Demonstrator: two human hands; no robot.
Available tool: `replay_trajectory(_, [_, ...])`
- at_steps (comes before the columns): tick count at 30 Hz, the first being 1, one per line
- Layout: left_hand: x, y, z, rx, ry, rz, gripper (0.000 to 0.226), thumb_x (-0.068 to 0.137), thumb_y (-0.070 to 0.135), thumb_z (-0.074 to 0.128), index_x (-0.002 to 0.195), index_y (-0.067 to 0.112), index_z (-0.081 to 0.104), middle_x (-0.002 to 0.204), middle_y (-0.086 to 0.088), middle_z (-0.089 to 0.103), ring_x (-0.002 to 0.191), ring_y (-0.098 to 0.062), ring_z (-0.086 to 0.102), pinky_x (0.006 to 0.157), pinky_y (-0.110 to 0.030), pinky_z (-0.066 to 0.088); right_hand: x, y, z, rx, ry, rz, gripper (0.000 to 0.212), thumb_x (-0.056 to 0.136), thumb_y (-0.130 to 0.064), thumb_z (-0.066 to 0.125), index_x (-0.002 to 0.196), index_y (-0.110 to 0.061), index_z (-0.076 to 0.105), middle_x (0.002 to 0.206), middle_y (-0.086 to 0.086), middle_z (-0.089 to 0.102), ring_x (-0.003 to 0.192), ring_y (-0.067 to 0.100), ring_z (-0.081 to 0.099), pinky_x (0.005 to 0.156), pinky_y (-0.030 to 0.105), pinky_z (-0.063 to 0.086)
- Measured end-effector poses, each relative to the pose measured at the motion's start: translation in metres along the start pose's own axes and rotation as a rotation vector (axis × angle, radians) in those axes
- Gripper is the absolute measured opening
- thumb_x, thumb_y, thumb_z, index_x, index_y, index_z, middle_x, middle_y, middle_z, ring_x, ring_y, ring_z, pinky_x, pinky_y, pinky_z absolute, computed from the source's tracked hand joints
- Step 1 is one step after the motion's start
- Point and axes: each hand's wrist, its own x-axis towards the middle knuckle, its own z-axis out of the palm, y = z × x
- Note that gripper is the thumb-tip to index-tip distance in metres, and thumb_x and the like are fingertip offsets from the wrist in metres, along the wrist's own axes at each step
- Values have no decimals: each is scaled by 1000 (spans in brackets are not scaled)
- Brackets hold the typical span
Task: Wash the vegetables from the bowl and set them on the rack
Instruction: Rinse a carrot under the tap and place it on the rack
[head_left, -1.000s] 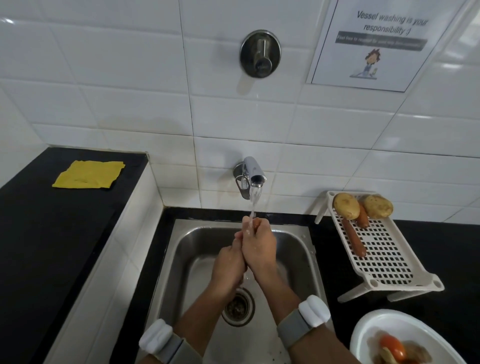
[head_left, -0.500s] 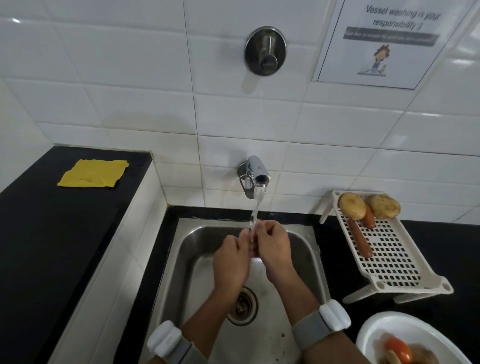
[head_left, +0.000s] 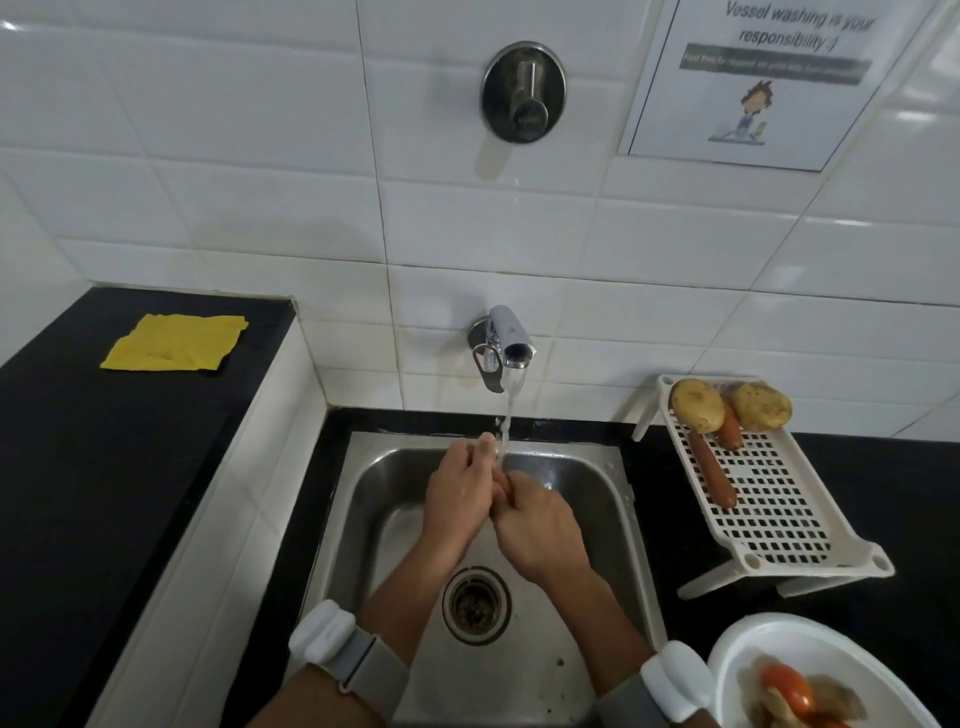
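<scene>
My left hand (head_left: 457, 493) and my right hand (head_left: 540, 525) are pressed together over the steel sink (head_left: 597, 483), under the water running from the tap (head_left: 511, 343). Both are closed around a small orange vegetable (head_left: 502, 487), of which only a sliver shows between the fingers. The white slotted rack (head_left: 779, 519) stands to the right of the sink with two potatoes (head_left: 697, 405) and two carrots (head_left: 711, 475) at its far end. A white bowl (head_left: 748, 644) at the bottom right holds a tomato (head_left: 787, 688) and other pieces.
A yellow cloth (head_left: 174, 343) lies on the raised black counter at the left. The sink drain (head_left: 475, 603) sits below my wrists. A round metal valve handle (head_left: 523, 93) is on the tiled wall above the tap.
My hands have kept rubbing under the stream. The left fingertips have risen into the water, and the right hand has slid lower and nearer to me.
</scene>
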Motion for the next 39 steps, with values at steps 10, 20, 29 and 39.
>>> replay_trajectory(10, [3,-2,-14,-89,-242,-37,32,100,33,51,86,10,69,67,-8,59,53,-16,47,49,-30,36,-3,1,-12,885,-390,419,52,106,-61,43,78,-22,63,59,-8,43,46,8,28,43,23,21])
replay_trajectory(20, [9,-6,-23,276,-355,-517,43,98,45,43,74,16,63,48,5,45,39,-11,35,45,-22,30,-5,7,0,-242,-2,-24,17,101,-41,63,111,-27,66,107,-2,70,101,22,68,87,39,57])
replay_trajectory(29, [6,-8,-12,302,-149,180,38,109,35,38,87,18,63,79,-3,68,70,-14,62,66,-29,49,-3,9,0,297,-137,193,53,107,-57,36,84,-20,67,80,-1,68,72,17,60,71,38,49])
replay_trajectory(39, [-6,-11,19,-131,-156,-65,26,107,40,43,101,21,60,91,-10,74,82,-23,72,69,-36,56,-14,2,4,1100,-227,605,57,109,-54,42,60,-24,49,52,-4,36,41,9,21,39,21,13])
